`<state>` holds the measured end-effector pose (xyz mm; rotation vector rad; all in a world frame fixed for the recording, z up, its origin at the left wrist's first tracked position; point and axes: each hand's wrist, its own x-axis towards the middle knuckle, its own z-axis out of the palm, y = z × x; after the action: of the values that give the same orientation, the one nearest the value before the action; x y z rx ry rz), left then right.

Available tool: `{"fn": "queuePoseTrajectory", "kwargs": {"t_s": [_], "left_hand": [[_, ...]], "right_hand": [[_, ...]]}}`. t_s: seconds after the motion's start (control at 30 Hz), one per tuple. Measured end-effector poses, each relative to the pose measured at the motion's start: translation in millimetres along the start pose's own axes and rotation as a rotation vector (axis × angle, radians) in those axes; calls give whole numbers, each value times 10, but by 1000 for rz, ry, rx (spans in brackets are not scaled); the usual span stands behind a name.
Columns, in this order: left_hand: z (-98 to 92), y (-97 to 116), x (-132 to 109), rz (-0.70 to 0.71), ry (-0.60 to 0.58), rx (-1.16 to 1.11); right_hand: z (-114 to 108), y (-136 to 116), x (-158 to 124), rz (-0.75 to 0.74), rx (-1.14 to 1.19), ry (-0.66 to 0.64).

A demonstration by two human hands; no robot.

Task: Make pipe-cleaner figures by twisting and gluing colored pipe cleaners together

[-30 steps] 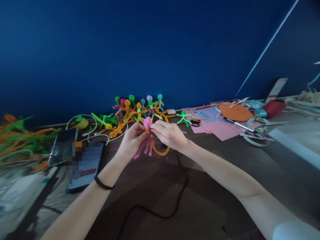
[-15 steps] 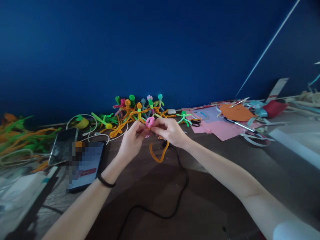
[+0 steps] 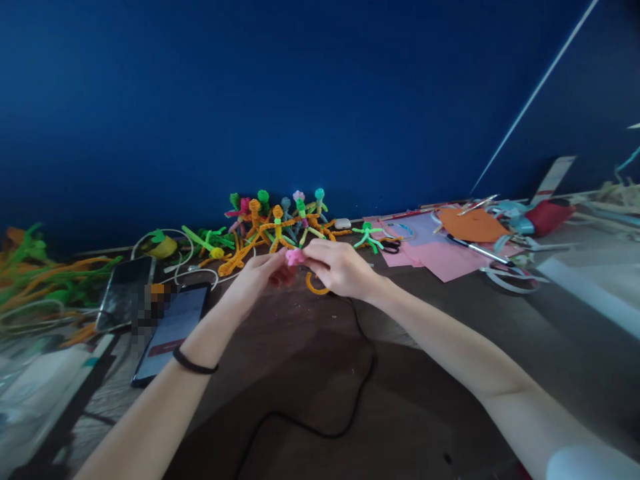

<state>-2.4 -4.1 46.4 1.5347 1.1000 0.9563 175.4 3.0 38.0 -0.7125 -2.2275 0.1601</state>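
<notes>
My right hand pinches a small pink twisted pipe-cleaner piece between thumb and fingers. An orange pipe cleaner curves out below the same hand; how it joins the pink piece is hidden. On the other side, my left hand has its fingertips close against the pink piece. Its thumb looks blurred and set apart from the index finger. Just behind both hands stands a cluster of pipe-cleaner figures in orange, green, pink and blue. A light green figure lies to their right.
Left are loose green and orange pipe cleaners, a dark phone and a lit tablet-like screen. A black cable snakes across the table. Pink paper, orange paper and a pen lie right. Behind rises a blue wall.
The pink piece has turned from a visible loop to a compact shape and shifted slightly left and down. Less of the orange pipe cleaner shows. My left hand's fingers have loosened from their pinch.
</notes>
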Motion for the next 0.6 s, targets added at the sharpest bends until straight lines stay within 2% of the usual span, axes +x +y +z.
{"fn": "queuePoseTrajectory", "kwargs": {"t_s": [0.1, 0.2, 0.43, 0.6], "left_hand": [[37, -6, 4, -157, -58, -259], [50, 2, 10, -220, -66, -378], [30, 3, 16, -158, -142, -433], [52, 5, 19, -129, -94, -417]], "right_hand": [[20, 12, -25, -77, -206, -79], [14, 25, -31, -122, -262, -96], [-18, 20, -16, -115, -281, -105], [-31, 12, -16, -99, -304, -117]]}}
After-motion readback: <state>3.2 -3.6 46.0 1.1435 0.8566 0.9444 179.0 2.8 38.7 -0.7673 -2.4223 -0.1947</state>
